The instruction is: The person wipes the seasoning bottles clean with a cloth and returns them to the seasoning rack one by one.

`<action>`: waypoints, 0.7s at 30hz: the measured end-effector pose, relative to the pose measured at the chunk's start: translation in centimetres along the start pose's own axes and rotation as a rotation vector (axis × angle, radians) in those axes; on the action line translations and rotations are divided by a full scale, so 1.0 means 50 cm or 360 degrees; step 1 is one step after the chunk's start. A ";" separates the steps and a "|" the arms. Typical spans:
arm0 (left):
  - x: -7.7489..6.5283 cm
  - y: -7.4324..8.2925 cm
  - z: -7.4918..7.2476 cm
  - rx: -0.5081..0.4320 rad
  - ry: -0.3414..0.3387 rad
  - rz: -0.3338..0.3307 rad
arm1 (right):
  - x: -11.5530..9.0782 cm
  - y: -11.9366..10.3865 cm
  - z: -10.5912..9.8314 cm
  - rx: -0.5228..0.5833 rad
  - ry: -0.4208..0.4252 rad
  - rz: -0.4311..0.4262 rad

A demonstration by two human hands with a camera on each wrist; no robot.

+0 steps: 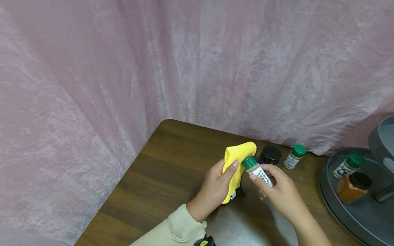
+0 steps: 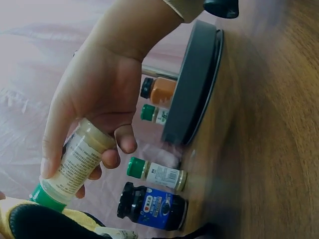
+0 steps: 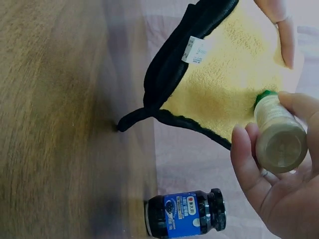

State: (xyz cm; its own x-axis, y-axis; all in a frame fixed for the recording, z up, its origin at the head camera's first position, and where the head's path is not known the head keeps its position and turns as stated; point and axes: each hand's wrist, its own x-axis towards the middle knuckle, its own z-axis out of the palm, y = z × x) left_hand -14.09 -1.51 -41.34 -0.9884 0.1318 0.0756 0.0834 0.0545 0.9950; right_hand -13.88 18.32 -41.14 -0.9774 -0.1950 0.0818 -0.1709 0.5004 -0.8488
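"Taking twelve as straight away from the person, where's the small bottle (image 1: 262, 175)?"

"In the right hand (image 1: 280, 191), off to ten o'clock from the palm and held over the table (image 1: 158, 162). Thumb and fingers are clamped round its sides."

"And its long axis?"

"Tilted, running from about four o'clock at the base to ten at the green cap (image 1: 249, 162). That cap end is what matters: it points into the yellow cloth (image 3: 219, 79) and seems to touch it. The left hand (image 1: 212, 185), between eight and nine o'clock from the bottle, pinches the cloth with its thumb on the near face. So the right hand has the body, while the left is nearer the cap."

"What are they made of?"

"The cloth is soft and plush, with a thick black border and a white tag. The bottle is a slim, clear cylinder, round-based, with a printed label and pale contents; glass or plastic, I can't tell."

"Anything close by?"

"A squat, glossy dark jar (image 3: 184, 214) with a blue label at one o'clock from the bottle, and another green-capped bottle (image 1: 294, 157), upright, at two. The grey tiered tray (image 1: 353, 228), smooth and round, stands toward three."
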 end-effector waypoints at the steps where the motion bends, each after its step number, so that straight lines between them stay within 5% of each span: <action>1: 0.000 0.000 0.000 0.0007 0.0007 0.0002 | 0.001 -0.001 0.000 -0.0008 0.0002 0.0015; 7: 0.000 0.000 0.000 0.0024 0.0008 -0.0013 | 0.004 -0.002 -0.001 -0.0104 0.0039 0.0064; 14: 0.001 -0.002 -0.001 0.0032 -0.0007 -0.0013 | 0.007 0.009 0.004 -0.0338 0.0082 -0.0010; 21: 0.003 -0.005 0.002 0.0050 0.0014 0.0001 | 0.003 0.009 0.009 -0.0372 0.0061 -0.0072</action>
State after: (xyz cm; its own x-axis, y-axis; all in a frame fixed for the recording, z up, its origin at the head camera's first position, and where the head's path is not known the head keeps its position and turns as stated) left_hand -14.25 -1.43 -41.60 -0.9894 0.1234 0.0767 0.0876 0.0856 0.9925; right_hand -14.04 18.15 -41.74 -0.9713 -0.1919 0.1406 -0.2346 0.6741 -0.7003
